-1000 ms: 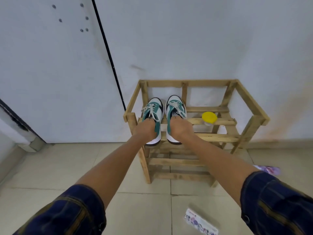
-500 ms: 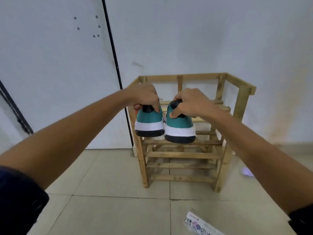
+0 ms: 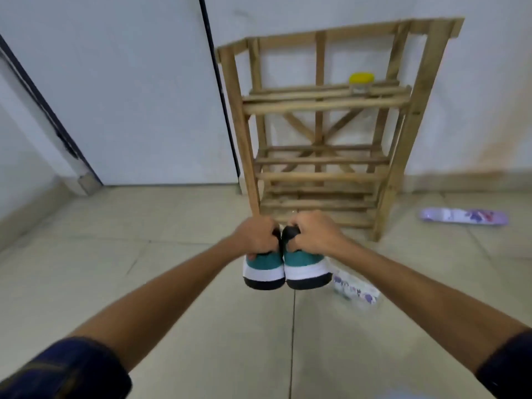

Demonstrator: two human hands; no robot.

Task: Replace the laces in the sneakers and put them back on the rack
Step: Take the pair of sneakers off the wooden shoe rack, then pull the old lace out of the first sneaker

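Beige floor tiles [image 3: 178, 298] fill the near ground, with both bare forearms reaching out over them. At their ends the left hand [image 3: 254, 236] grips the heel collar of the left sneaker [image 3: 263, 269], fingers curled round it, and the right hand [image 3: 315, 234] grips the right sneaker [image 3: 305, 269] the same way. The two shoes hang side by side, touching, low over the floor, heels and soles toward the camera, long axes running away toward the wall; the laces are hidden. Just right of them lies a patterned packet [image 3: 355, 289]. Beyond stands the wooden rack [image 3: 319, 177], its slats bare but for a yellow-lidded jar [image 3: 361, 82] on the top shelf. Setting the pair down probably comes next, straight below the hands.
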